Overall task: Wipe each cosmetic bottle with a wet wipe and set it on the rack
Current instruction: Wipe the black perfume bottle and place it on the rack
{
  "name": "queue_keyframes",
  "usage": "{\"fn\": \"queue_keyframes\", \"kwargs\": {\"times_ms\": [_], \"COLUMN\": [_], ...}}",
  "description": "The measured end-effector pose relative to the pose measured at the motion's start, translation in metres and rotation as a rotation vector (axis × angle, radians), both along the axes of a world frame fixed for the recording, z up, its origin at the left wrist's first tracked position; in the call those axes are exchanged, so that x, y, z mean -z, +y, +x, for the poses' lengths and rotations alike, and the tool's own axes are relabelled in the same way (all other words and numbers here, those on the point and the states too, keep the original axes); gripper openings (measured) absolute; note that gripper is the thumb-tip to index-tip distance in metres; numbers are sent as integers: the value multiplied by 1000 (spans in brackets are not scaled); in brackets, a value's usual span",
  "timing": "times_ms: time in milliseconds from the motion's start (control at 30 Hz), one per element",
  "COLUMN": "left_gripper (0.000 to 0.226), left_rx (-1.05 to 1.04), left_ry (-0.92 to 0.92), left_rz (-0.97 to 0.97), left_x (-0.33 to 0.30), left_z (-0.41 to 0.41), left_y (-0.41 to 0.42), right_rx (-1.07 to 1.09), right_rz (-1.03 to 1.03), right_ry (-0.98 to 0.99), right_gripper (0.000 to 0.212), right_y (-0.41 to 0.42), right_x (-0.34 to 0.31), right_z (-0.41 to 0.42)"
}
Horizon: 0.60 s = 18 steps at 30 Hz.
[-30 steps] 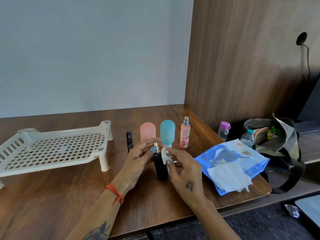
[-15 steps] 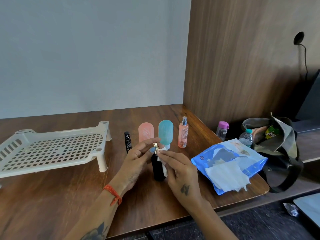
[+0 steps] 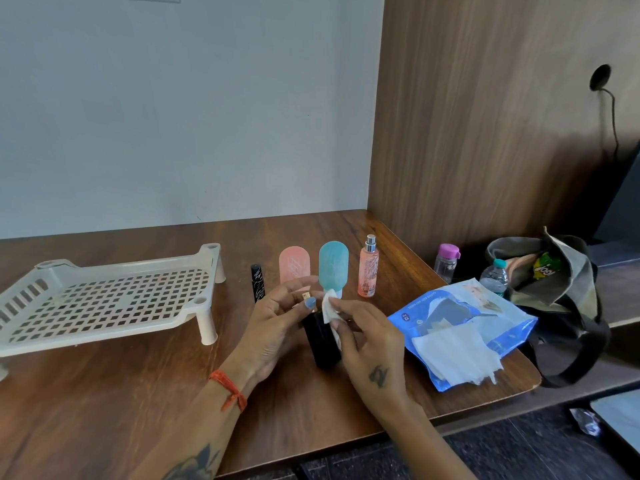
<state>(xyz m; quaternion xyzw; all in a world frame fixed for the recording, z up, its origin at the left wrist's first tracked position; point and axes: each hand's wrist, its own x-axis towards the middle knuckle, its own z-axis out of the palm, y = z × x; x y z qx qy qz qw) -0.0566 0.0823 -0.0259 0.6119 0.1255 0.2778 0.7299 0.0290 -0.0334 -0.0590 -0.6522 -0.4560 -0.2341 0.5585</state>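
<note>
My left hand (image 3: 273, 323) grips a black bottle (image 3: 322, 341) with a gold top, held upright just above the table. My right hand (image 3: 370, 344) presses a small white wet wipe (image 3: 329, 308) against the bottle's upper right side. Behind them stand a slim black tube (image 3: 257, 282), a pink bottle (image 3: 294, 263), a teal bottle (image 3: 333, 265) and a peach spray bottle (image 3: 367, 268). The cream perforated rack (image 3: 104, 299) stands at the left with nothing on it.
A blue wet-wipe pack (image 3: 464, 327) with wipes spilling out lies at the table's right front corner. Beyond the table edge are a small purple-capped bottle (image 3: 446, 261), a water bottle (image 3: 495, 277) and an open bag (image 3: 561, 289). A wooden panel rises on the right.
The right hand has slid the wipe up and down the black bottle's side; it now sits near the top. The left hand keeps its hold. The view shifted slightly.
</note>
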Motion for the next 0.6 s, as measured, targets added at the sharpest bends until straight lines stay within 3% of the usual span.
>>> {"fn": "queue_keyframes", "kwargs": {"times_ms": [167, 400, 533, 600], "left_gripper": [34, 33, 34, 33], "left_rx": [6, -26, -19, -27], "left_ry": [-34, -12, -18, -11], "left_rz": [5, 18, 5, 18], "left_x": [2, 1, 2, 2], "left_z": [-1, -1, -1, -1], "left_y": [2, 1, 2, 3], "right_rx": [-82, 32, -28, -42], "right_rz": [-65, -55, -73, -75], "right_ry": [-123, 56, -105, -85], "right_gripper": [26, 29, 26, 25], "right_y": [0, 1, -1, 0], "right_x": [1, 4, 2, 3], "right_z": [-5, 5, -3, -2]}}
